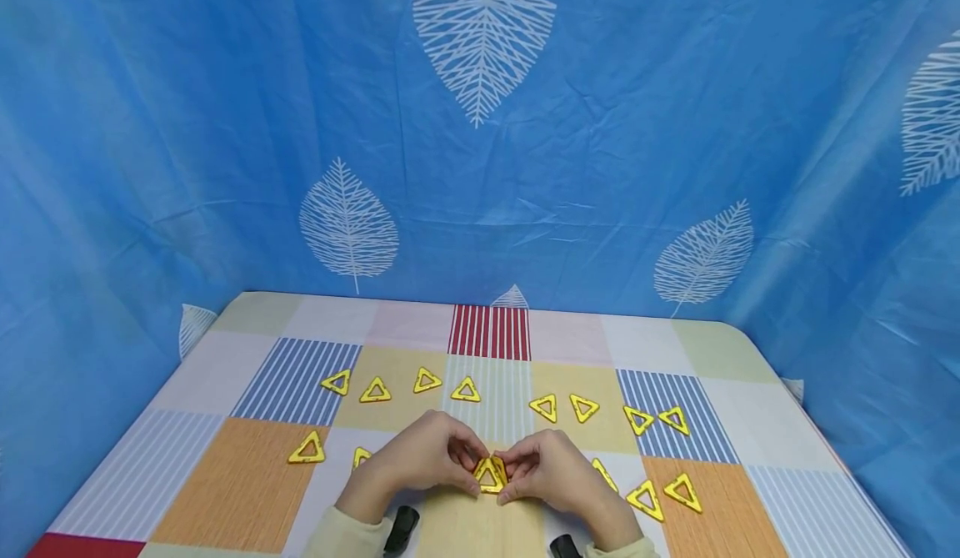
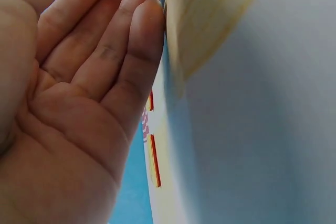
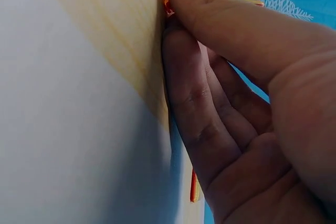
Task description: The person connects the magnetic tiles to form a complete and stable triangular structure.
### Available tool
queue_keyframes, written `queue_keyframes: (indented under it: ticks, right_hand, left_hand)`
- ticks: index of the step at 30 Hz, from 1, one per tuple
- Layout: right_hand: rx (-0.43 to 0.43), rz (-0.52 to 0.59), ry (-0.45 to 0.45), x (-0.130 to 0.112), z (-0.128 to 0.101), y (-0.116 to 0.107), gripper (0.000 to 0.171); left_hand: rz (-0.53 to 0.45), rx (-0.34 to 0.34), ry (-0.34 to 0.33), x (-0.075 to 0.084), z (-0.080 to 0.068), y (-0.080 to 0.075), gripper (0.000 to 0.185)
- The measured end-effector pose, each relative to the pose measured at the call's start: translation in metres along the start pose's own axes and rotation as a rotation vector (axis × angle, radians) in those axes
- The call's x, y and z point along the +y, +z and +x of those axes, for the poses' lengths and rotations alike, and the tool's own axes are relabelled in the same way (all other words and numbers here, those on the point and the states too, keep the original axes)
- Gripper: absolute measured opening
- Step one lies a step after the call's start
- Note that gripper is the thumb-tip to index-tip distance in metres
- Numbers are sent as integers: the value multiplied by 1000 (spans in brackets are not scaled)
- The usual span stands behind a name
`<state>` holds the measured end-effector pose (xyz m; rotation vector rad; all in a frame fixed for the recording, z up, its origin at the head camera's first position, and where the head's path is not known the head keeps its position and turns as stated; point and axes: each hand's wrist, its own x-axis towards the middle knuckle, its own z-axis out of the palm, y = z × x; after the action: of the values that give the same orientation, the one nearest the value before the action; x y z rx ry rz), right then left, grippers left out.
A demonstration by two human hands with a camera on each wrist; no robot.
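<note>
No text, label, brand, number or sign is showing readably on any surface, in the head view or in either of the wrist views.

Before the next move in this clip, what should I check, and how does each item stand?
1. Left hand pinching the central yellow pieces: ok.
2. Right hand pinching them too: ok.
3. Those pieces joined to each other: cannot tell, too small in the head view.
4. Both sleeves away from those pieces: ok.
5. Back-row triangles lying on the tablecloth: ok.
6. Triangle beside the left forearm fully visible: not ok, partly hidden.
</note>
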<state>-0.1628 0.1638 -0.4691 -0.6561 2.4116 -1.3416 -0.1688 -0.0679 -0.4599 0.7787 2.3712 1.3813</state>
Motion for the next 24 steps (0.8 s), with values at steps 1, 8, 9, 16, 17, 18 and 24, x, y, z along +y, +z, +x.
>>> queue_keyframes:
  ticks: [1, 8, 9, 16, 17, 18, 24]
  right_hand:
    - [3, -6, -6, 0, 0, 0, 38]
    - [5, -45, -57, -3, 1, 1, 36]
    - [5, -48, -61, -4, 1, 1, 35]
    - [7, -64, -73, -5, 2, 1, 32]
    - [8, -65, -74, -5, 2, 2, 31]
    - [8, -66, -75, -5, 2, 2, 31]
    - [5, -50, -68, -6, 1, 1, 31]
  left_hand:
    - [4, -2, 5, 0, 0, 0, 27]
    - [27, -8, 23, 2, 1, -2, 27]
    - [30, -9, 22, 2, 1, -3, 27]
    - [63, -6, 31, 5, 2, -2, 29]
    - [63, -6, 30, 5, 2, -2, 29]
    - [62, -6, 28, 5, 2, -2, 30]
    - [55, -8, 24, 5, 2, -1, 32]
